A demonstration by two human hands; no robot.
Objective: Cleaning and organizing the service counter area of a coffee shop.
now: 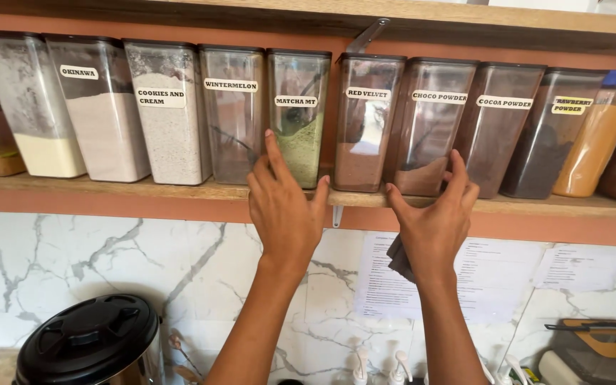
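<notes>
**Both hands raised to a shelf of powder canisters**

The wooden shelf (180,191) runs just above both wrists. The left hand (284,207), fingers spread, touches the green-powder canister (298,117). The right hand (434,214), open too, brushes the brown-powder canister (433,125) with its fingertips; a dark cloth (398,258) shows beneath its palm, mostly hidden, grip unclear.

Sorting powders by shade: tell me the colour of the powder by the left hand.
Green powder, seen in the head view.

Wood shelf (180,191) w/ row of powder containers (172,114).
</notes>
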